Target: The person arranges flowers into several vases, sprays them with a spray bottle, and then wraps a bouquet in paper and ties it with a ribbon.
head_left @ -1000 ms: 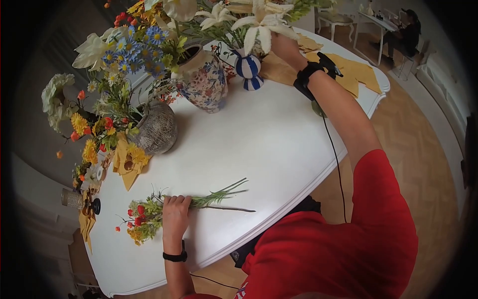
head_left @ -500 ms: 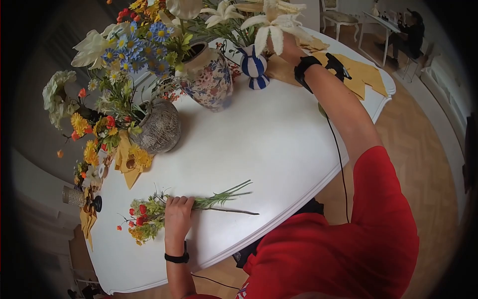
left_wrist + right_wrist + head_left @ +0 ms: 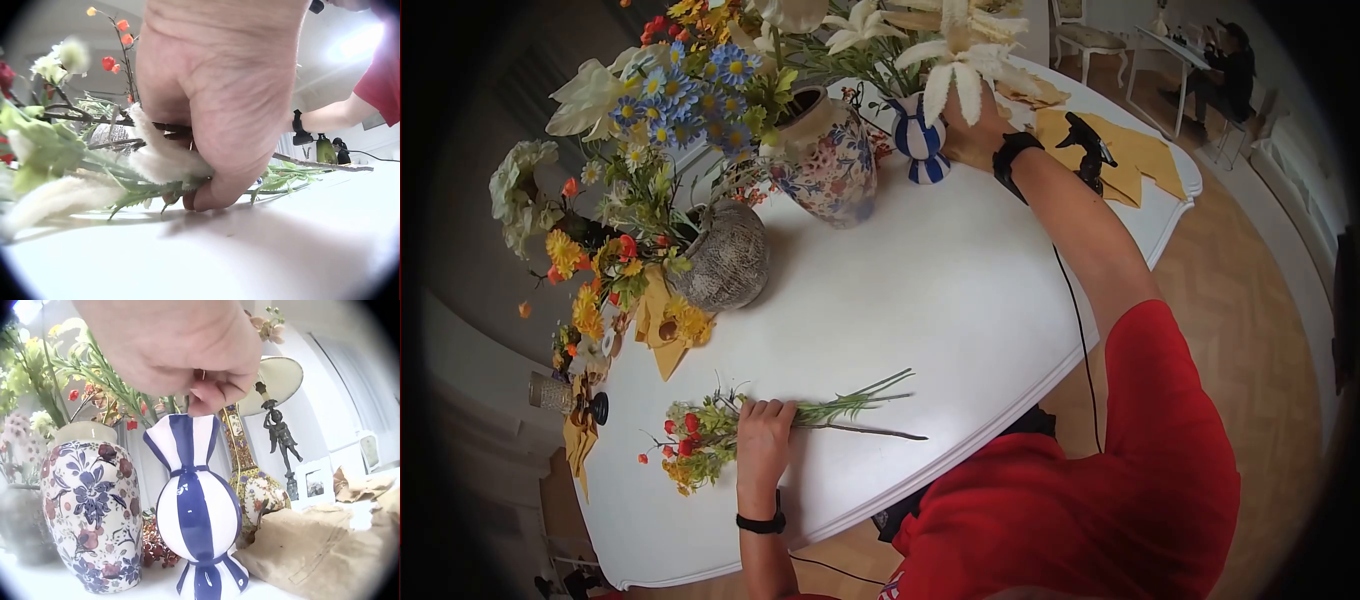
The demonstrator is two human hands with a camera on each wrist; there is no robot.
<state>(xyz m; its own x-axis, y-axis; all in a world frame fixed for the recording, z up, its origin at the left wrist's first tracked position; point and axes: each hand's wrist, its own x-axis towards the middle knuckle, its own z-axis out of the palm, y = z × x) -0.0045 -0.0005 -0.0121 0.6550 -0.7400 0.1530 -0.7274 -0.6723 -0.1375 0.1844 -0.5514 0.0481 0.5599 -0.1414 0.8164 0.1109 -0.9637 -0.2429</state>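
My left hand (image 3: 764, 440) grips a small bunch of flowers (image 3: 700, 437) low over the white table, blooms to the left and stems (image 3: 855, 395) to the right. In the left wrist view, its fingers curl round the stems beside fuzzy white petals (image 3: 165, 156). My right hand (image 3: 978, 140) is at the mouth of the blue-and-white striped vase (image 3: 200, 512). Its fingers are curled right at the rim, pinching a stem of the white lily (image 3: 960, 65), mostly hidden by the hand. Green stems (image 3: 122, 378) show behind the hand.
A floral vase (image 3: 94, 512) and a rough grey vase (image 3: 725, 258), both filled with flowers, stand left of the striped one. Brown paper (image 3: 312, 550) lies to its right. A black stand (image 3: 1088, 150) sits on yellow cloth (image 3: 1135, 155). A person (image 3: 1225, 75) sits far off.
My right hand has come down beside the striped vase's neck, and the white lily has shifted slightly right and down. The left hand keeps its grip on the bunch. The view has shifted slightly.
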